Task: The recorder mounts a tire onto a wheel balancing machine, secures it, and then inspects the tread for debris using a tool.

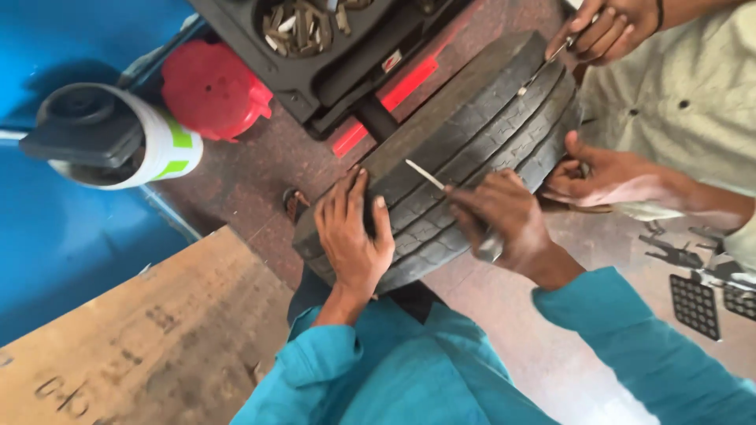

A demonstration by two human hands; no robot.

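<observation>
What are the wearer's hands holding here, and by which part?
Right hand grips a thin metal pick by its handle end; left hand lies flat on the black rubber tyre tread.

Speckled floor (260, 169) carries the tyre (465, 165); left of the tyre stand a red cover (211, 90) and a white bucket (153, 142).

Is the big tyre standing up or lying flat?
Standing up. The tyre shows its grooved tread to the camera, the left hand rests flat on top, and the right hand holds a thin tool against it.
</observation>
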